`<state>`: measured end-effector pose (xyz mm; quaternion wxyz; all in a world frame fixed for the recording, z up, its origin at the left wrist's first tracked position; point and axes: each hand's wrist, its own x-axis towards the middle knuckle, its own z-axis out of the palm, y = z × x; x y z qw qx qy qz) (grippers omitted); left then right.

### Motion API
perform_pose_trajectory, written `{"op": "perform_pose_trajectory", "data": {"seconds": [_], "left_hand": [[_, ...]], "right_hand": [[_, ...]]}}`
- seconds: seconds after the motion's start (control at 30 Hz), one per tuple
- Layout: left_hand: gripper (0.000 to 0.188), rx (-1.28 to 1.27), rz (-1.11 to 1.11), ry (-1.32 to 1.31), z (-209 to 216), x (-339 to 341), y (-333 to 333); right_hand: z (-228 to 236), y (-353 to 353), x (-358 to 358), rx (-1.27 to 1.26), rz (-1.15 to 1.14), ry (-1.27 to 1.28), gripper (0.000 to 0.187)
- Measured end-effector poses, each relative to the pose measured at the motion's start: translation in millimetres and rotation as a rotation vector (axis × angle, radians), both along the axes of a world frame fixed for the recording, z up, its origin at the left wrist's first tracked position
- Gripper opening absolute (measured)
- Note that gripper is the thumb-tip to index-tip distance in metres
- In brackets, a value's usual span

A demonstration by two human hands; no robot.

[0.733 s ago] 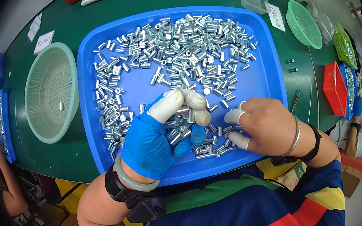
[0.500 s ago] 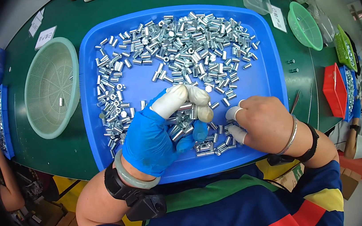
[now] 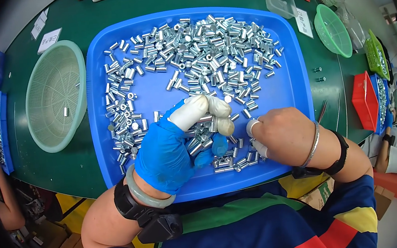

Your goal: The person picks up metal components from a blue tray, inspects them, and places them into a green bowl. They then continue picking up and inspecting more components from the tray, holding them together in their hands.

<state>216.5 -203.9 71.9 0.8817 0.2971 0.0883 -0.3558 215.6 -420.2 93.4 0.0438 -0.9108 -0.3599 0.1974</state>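
Observation:
My left hand, in a blue glove with white finger cots, is curled around several small shiny metal sleeves over a blue tray. Its thumb and fingertips meet around a sleeve at the top of the handful. Low over the tray's right front part, my right hand has its white-cotted thumb and forefinger bent toward each other. Whatever lies between those fingertips is hidden. Loose metal sleeves lie just left of that hand. A large heap of sleeves covers the tray's far part and left side.
A pale green basket with a couple of sleeves stands left of the tray. At the right are a green basket, a red bin, two loose sleeves and tweezers. A clear box stands behind. Other people sit at both sides.
My right thumb and forefinger have drawn closer together, and the hand has turned slightly. My left hand stays nearly in place with its handful.

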Motion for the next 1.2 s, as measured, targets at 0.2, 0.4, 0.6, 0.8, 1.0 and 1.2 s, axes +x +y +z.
{"op": "perform_pose_trajectory", "data": {"seconds": [0.2, 0.4, 0.6, 0.8, 1.0, 1.2], "left_hand": [[0.029, 0.146, -0.001, 0.084, 8, 1, -3], [0.029, 0.176, -0.062, 0.073, 4, -2, -6], [0.030, 0.189, -0.104, 0.060, 1, -4, -8], [0.032, 0.205, -0.108, 0.058, 4, -6, -11], [0.030, 0.221, -0.159, 0.101, 4, 3, -8], [0.040, 0.051, -0.063, -0.012, -2, -4, -9]], "right_hand": [[9, -16, 1, 0.479, -0.210, 0.364, 0.014], [7, -25, -3, 0.727, -0.270, 0.440, 0.016], [9, -31, -9, 0.784, -0.376, 0.538, 0.015], [9, -31, -8, 0.795, -0.297, 0.521, 0.017], [30, 3, 11, 0.745, -0.168, 0.274, 0.019], [45, 50, 16, 0.655, -0.033, 0.000, 0.032]]}}
